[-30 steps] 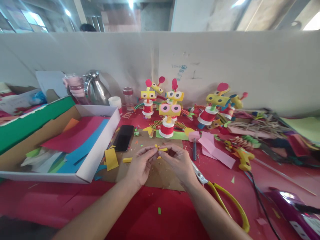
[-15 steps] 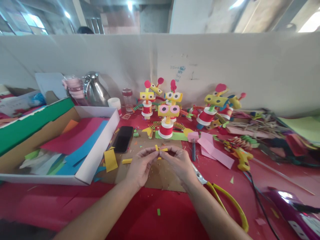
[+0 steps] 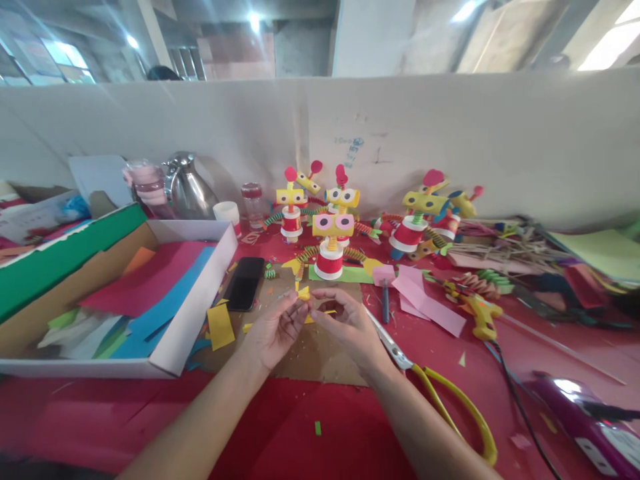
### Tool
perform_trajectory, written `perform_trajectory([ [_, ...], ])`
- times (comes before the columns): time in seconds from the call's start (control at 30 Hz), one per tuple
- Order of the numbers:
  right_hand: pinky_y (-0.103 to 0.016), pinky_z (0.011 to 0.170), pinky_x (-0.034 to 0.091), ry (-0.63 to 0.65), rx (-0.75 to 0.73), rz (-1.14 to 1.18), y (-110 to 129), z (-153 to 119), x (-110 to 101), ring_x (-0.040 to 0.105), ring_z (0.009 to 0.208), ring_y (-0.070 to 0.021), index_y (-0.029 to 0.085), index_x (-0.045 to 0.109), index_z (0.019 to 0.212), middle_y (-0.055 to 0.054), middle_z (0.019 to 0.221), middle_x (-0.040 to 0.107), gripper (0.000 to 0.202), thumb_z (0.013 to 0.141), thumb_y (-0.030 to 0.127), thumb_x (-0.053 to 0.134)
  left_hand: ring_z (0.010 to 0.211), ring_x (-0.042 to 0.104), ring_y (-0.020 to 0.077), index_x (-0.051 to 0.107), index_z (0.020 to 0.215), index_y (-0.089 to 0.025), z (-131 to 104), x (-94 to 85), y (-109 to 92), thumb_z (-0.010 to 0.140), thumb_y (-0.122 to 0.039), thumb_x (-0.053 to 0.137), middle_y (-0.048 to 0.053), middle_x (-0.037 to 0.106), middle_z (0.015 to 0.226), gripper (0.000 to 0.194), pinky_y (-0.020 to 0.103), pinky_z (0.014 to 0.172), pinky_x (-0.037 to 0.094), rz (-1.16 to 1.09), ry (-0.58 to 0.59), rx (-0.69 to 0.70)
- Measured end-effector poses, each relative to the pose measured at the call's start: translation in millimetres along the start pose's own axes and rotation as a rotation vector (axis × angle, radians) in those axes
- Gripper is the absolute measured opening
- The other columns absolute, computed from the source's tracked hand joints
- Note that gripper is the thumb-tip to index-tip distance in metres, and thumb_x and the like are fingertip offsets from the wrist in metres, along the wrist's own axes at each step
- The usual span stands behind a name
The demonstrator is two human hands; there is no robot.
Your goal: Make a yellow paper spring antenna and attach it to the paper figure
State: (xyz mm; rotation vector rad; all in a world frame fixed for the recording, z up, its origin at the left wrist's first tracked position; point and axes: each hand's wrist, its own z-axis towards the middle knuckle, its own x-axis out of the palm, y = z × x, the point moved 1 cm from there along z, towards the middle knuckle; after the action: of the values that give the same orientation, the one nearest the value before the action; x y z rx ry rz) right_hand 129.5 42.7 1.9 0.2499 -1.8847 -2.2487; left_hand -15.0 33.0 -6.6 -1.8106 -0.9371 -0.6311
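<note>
Head view: yellow paper piece (image 3: 303,293) between the left hand's (image 3: 283,327) fingers.

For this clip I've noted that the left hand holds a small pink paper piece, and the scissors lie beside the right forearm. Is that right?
Not quite: the paper piece in the left hand is yellow, as the head view shows. The scissors do lie beside the right forearm.

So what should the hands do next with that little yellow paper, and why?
Maybe the right hand could help pinch the yellow paper, because the left hand is holding it up and the right fingers are close beside it.
</note>
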Motion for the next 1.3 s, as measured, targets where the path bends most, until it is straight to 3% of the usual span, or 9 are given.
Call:
perform_trajectory([
  [0.1,-0.030,0.072,0.049,-0.015,-0.151,-0.138,1,-1,2,0.060,0.081,-0.0163,0.023,0.065,0.103,-0.005,0.101,0.060,0.028,0.076,0.027,0.068,0.061,0.067,0.0115,0.061,0.082,-0.010,-3,0.8,0,0.080,-0.008,0.057,0.006,0.070,0.070,0.005,0.019,0.058,0.056,0.000,0.064,-0.067],
  [0.23,-0.032,0.076,0.048,-0.088,-0.365,-0.367,3,-3,2,0.059,0.083,-0.0181,0.024,0.070,0.089,-0.004,0.093,0.062,0.013,0.078,0.019,0.066,0.056,0.063,0.0081,0.062,0.081,-0.010,-5,-0.4,6,0.076,-0.003,0.060,0.003,0.068,0.067,0.009,0.019,0.062,0.056,-0.041,0.169,-0.129],
  [0.37,-0.034,0.077,0.047,-0.087,-0.504,-0.482,2,-4,1,0.058,0.085,-0.0204,0.022,0.071,0.084,-0.005,0.087,0.065,0.013,0.079,0.013,0.063,0.058,0.064,0.0091,0.063,0.078,-0.008,-4,-3.1,11,0.073,0.001,0.062,0.003,0.067,0.066,0.011,0.019,0.063,0.056,-0.036,0.169,-0.155],
  [0.5,-0.033,0.074,0.048,-0.091,-0.497,-0.481,2,-5,1,0.058,0.082,-0.0204,0.020,0.070,0.081,-0.006,0.084,0.064,0.012,0.080,0.012,0.062,0.058,0.063,0.0098,0.063,0.074,-0.007,-3,-3.6,11,0.072,0.002,0.062,0.004,0.066,0.064,0.010,0.020,0.063,0.056,-0.042,0.142,-0.183],
  [0.73,-0.031,0.078,0.050,-0.029,-0.355,-0.369,4,-2,1,0.063,0.088,-0.0205,0.024,0.073,0.089,-0.004,0.088,0.070,0.019,0.075,0.012,0.067,0.055,0.060,0.0080,0.063,0.078,-0.009,-4,-3.4,9,0.070,-0.001,0.065,0.002,0.064,0.065,0.011,0.020,0.060,0.054,-0.006,0.143,-0.156],
  [0.93,-0.031,0.076,0.049,0.001,-0.424,-0.383,6,-4,0,0.063,0.083,-0.0200,0.025,0.075,0.082,-0.004,0.084,0.070,0.020,0.078,0.009,0.062,0.056,0.060,0.0085,0.063,0.076,-0.008,-4,-3.7,9,0.065,0.000,0.069,0.002,0.063,0.063,0.015,0.021,0.064,0.054,0.007,0.200,-0.236],
  [1.13,-0.031,0.075,0.048,0.077,-0.436,-0.349,8,-3,1,0.061,0.079,-0.0191,0.024,0.074,0.080,-0.005,0.082,0.069,0.016,0.085,0.020,0.059,0.058,0.062,0.0095,0.063,0.074,-0.010,-5,-5.8,3,0.061,0.003,0.069,0.001,0.064,0.064,0.019,0.022,0.066,0.054,0.039,0.197,-0.230],
  [1.3,-0.033,0.080,0.047,0.166,-0.437,-0.310,12,1,-4,0.060,0.086,-0.0192,0.026,0.073,0.086,-0.005,0.087,0.069,0.015,0.087,0.029,0.058,0.064,0.063,0.0097,0.062,0.081,-0.012,-8,-5.1,0,0.061,0.000,0.071,0.001,0.064,0.072,0.025,0.019,0.066,0.051,0.149,0.312,-0.129],
])
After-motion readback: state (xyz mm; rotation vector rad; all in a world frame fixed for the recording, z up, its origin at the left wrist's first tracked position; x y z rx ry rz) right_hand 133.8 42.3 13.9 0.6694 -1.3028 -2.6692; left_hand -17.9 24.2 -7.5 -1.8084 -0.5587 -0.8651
